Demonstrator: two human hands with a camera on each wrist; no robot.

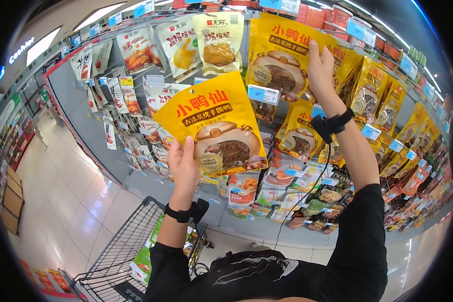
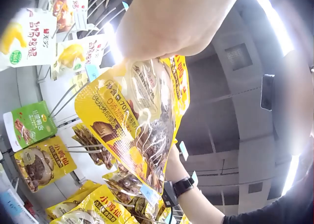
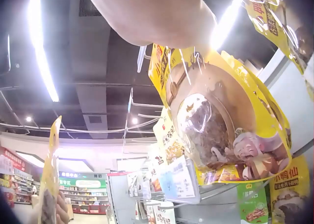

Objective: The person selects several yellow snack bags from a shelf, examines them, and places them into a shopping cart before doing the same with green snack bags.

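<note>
In the head view my left hand (image 1: 184, 163) grips the lower left edge of a yellow pouch of shredded duck (image 1: 221, 116), thumb on its printed front. The pouch tilts and faces me, with a clear window showing brown meat. From the left wrist, the back of this pouch (image 2: 115, 118) shows below the hand. My right hand (image 1: 322, 73) is up at the rack, pinching the right edge of a second yellow duck pouch (image 1: 282, 55), thumb in front. The right wrist view shows that pouch's front (image 3: 221, 111) close up; the fingers behind it are hidden.
More yellow pouches (image 1: 370, 93) hang on hooks to the right, white and cream chicken pouches (image 1: 219, 43) to the left. Blue price tags (image 1: 263, 94) stick out from the hooks. A wire shopping cart (image 1: 116, 251) with green packs stands at lower left. A cable (image 1: 307, 194) hangs from the right wrist.
</note>
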